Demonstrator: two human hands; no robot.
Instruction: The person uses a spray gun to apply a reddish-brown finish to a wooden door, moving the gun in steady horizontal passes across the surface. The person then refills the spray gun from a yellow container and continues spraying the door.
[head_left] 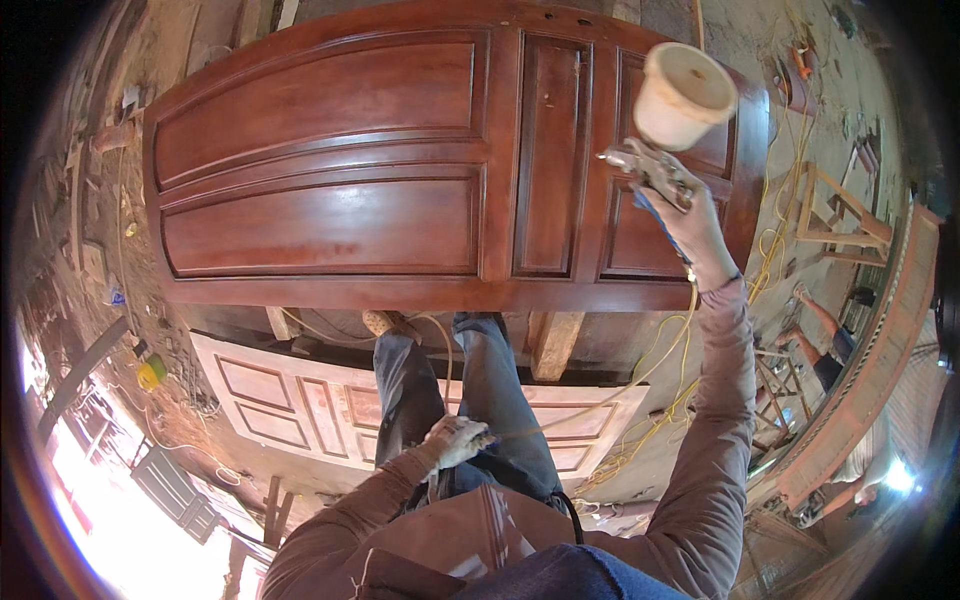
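One red door (500,150), one spray gun (655,175) above it

The red door lies flat, glossy, with its framed panels facing up. A pale door (318,405), bare-looking and also panelled, is set lower, on the near side of the red door, partly hidden by the wearer's legs (505,390). A co-worker's legs (825,335) show well apart from the red door, past its right end. Nearer that end stands a wooden frame (840,240). A beam (556,345) juts from under the red door's near edge. A thin hose (620,390) slants from the red door's right part toward the wearer's lap. Above that same right part is a whitish cup (680,115), mounted on top of the spray gun, whose nozzle points toward the door's left end. The right hand (700,225) grips the gun, fingers wrapped about its handle; which finger is on the trigger I cannot tell. The left hand (455,442), well off the red door's near edge, has its fingers curled together around the hose.
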